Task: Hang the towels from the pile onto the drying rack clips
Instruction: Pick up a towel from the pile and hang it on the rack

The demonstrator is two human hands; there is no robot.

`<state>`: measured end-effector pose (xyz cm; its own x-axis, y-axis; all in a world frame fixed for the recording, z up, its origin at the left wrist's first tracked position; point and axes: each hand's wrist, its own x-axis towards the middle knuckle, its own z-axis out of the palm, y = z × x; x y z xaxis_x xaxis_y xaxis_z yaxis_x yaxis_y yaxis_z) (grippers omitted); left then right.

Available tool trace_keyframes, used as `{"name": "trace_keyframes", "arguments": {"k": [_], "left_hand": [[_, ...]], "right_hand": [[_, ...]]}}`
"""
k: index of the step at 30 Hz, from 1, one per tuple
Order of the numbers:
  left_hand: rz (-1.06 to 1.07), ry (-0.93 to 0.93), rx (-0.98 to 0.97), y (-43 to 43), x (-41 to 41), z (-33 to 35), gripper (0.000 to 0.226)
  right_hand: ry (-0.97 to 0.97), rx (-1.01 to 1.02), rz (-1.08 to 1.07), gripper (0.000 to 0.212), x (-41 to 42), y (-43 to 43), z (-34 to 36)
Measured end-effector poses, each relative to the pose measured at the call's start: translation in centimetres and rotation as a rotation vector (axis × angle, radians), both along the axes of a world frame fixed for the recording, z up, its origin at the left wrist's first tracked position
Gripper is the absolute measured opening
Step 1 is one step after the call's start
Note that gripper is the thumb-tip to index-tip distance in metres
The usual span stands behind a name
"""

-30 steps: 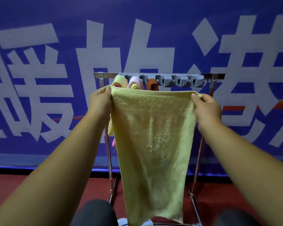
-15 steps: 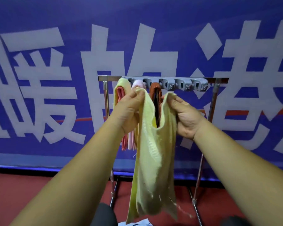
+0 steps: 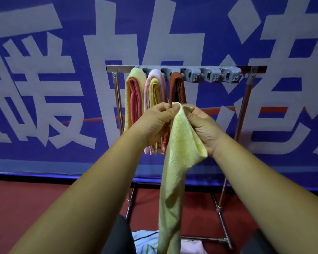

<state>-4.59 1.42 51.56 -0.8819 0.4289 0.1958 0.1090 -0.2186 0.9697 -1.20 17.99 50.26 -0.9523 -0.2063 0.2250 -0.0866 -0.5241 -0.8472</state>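
Tech 1: Location of pale yellow towel [image 3: 182,153]?
Tech 2: Held up in front of the drying rack [image 3: 121,67], just below the hung towels. Gathered into a narrow strip, hanging down toward the towel pile [image 3: 147,239] on the red floor [image 3: 26,208].
Tech 1: Status, left hand [image 3: 156,123]?
Tech 2: Curled, pinching the towel's top edge between thumb and fingers.
Tech 1: Status, right hand [image 3: 204,129]?
Tech 2: Curled as well, gripping the same edge from the opposite side, close beside the left.
Tech 1: Clip strip [image 3: 209,76]?
Tech 2: Grey, mounted under the top bar. From left: yellow-and-red towel pair [image 3: 134,92], pink-and-yellow towel pair [image 3: 154,88], brown towel [image 3: 176,85]. 3 bare clips to the right.
Tech 1: Backdrop?
Tech 2: Blue banner [image 3: 173,19] with large white characters.
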Motion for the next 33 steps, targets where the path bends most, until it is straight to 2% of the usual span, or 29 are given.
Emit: {"name": "trace_keyframes", "arguments": {"k": [1,3,8,11,14,17,19,23,31,33], "left_hand": [[0.0,-0.004,-0.021,-0.1,-0.1,-0.1,0.049],[0.015,0.001,-0.075,-0.4,-0.6,-0.4,0.032],[-0.043,-0.002,-0.078,-1.3,-1.5,-0.9,0.018],[-0.062,-0.013,-0.078,-1.9,-1.7,-1.1,0.006],[-0.057,-0.028,-0.087,-2.0,-1.8,-1.7,0.013],[-0.041,-0.032,-0.086,-1.9,-1.7,-2.0,0.023],[-0.007,-0.025,-0.086,-1.9,-1.7,-2.1,0.028],[0.056,0.0,-0.15,-1.9,-2.0,-2.9,0.037],[0.12,0.12,-0.431,-0.5,-1.2,-5.5,0.072],[0.142,0.158,-0.514,0.1,-0.6,-6.5,0.07]], "right_hand": [[-0.002,0.008,0.0,0.03,-0.2,0.1,-0.3],[-0.007,0.03,0.001,0.034,-0.5,0.4,-0.8],[-0.048,0.07,-0.064,0.024,-0.8,0.5,-2.1],[-0.019,0.193,-0.127,0.029,-1.1,0.7,-2.6],[0.027,0.353,-0.258,0.025,-1.2,0.5,-2.9],[0.051,0.527,-0.483,0.02,-1.5,0.2,-3.2],[0.05,0.636,-0.578,0.023,-1.9,0.2,-3.6],[0.059,0.684,-0.595,0.035,-2.1,0.0,-3.9],[0.052,0.657,-0.59,0.022,-2.9,-0.5,-4.2],[0.069,0.672,-0.618,0.022,-3.1,-0.6,-4.3]]}}
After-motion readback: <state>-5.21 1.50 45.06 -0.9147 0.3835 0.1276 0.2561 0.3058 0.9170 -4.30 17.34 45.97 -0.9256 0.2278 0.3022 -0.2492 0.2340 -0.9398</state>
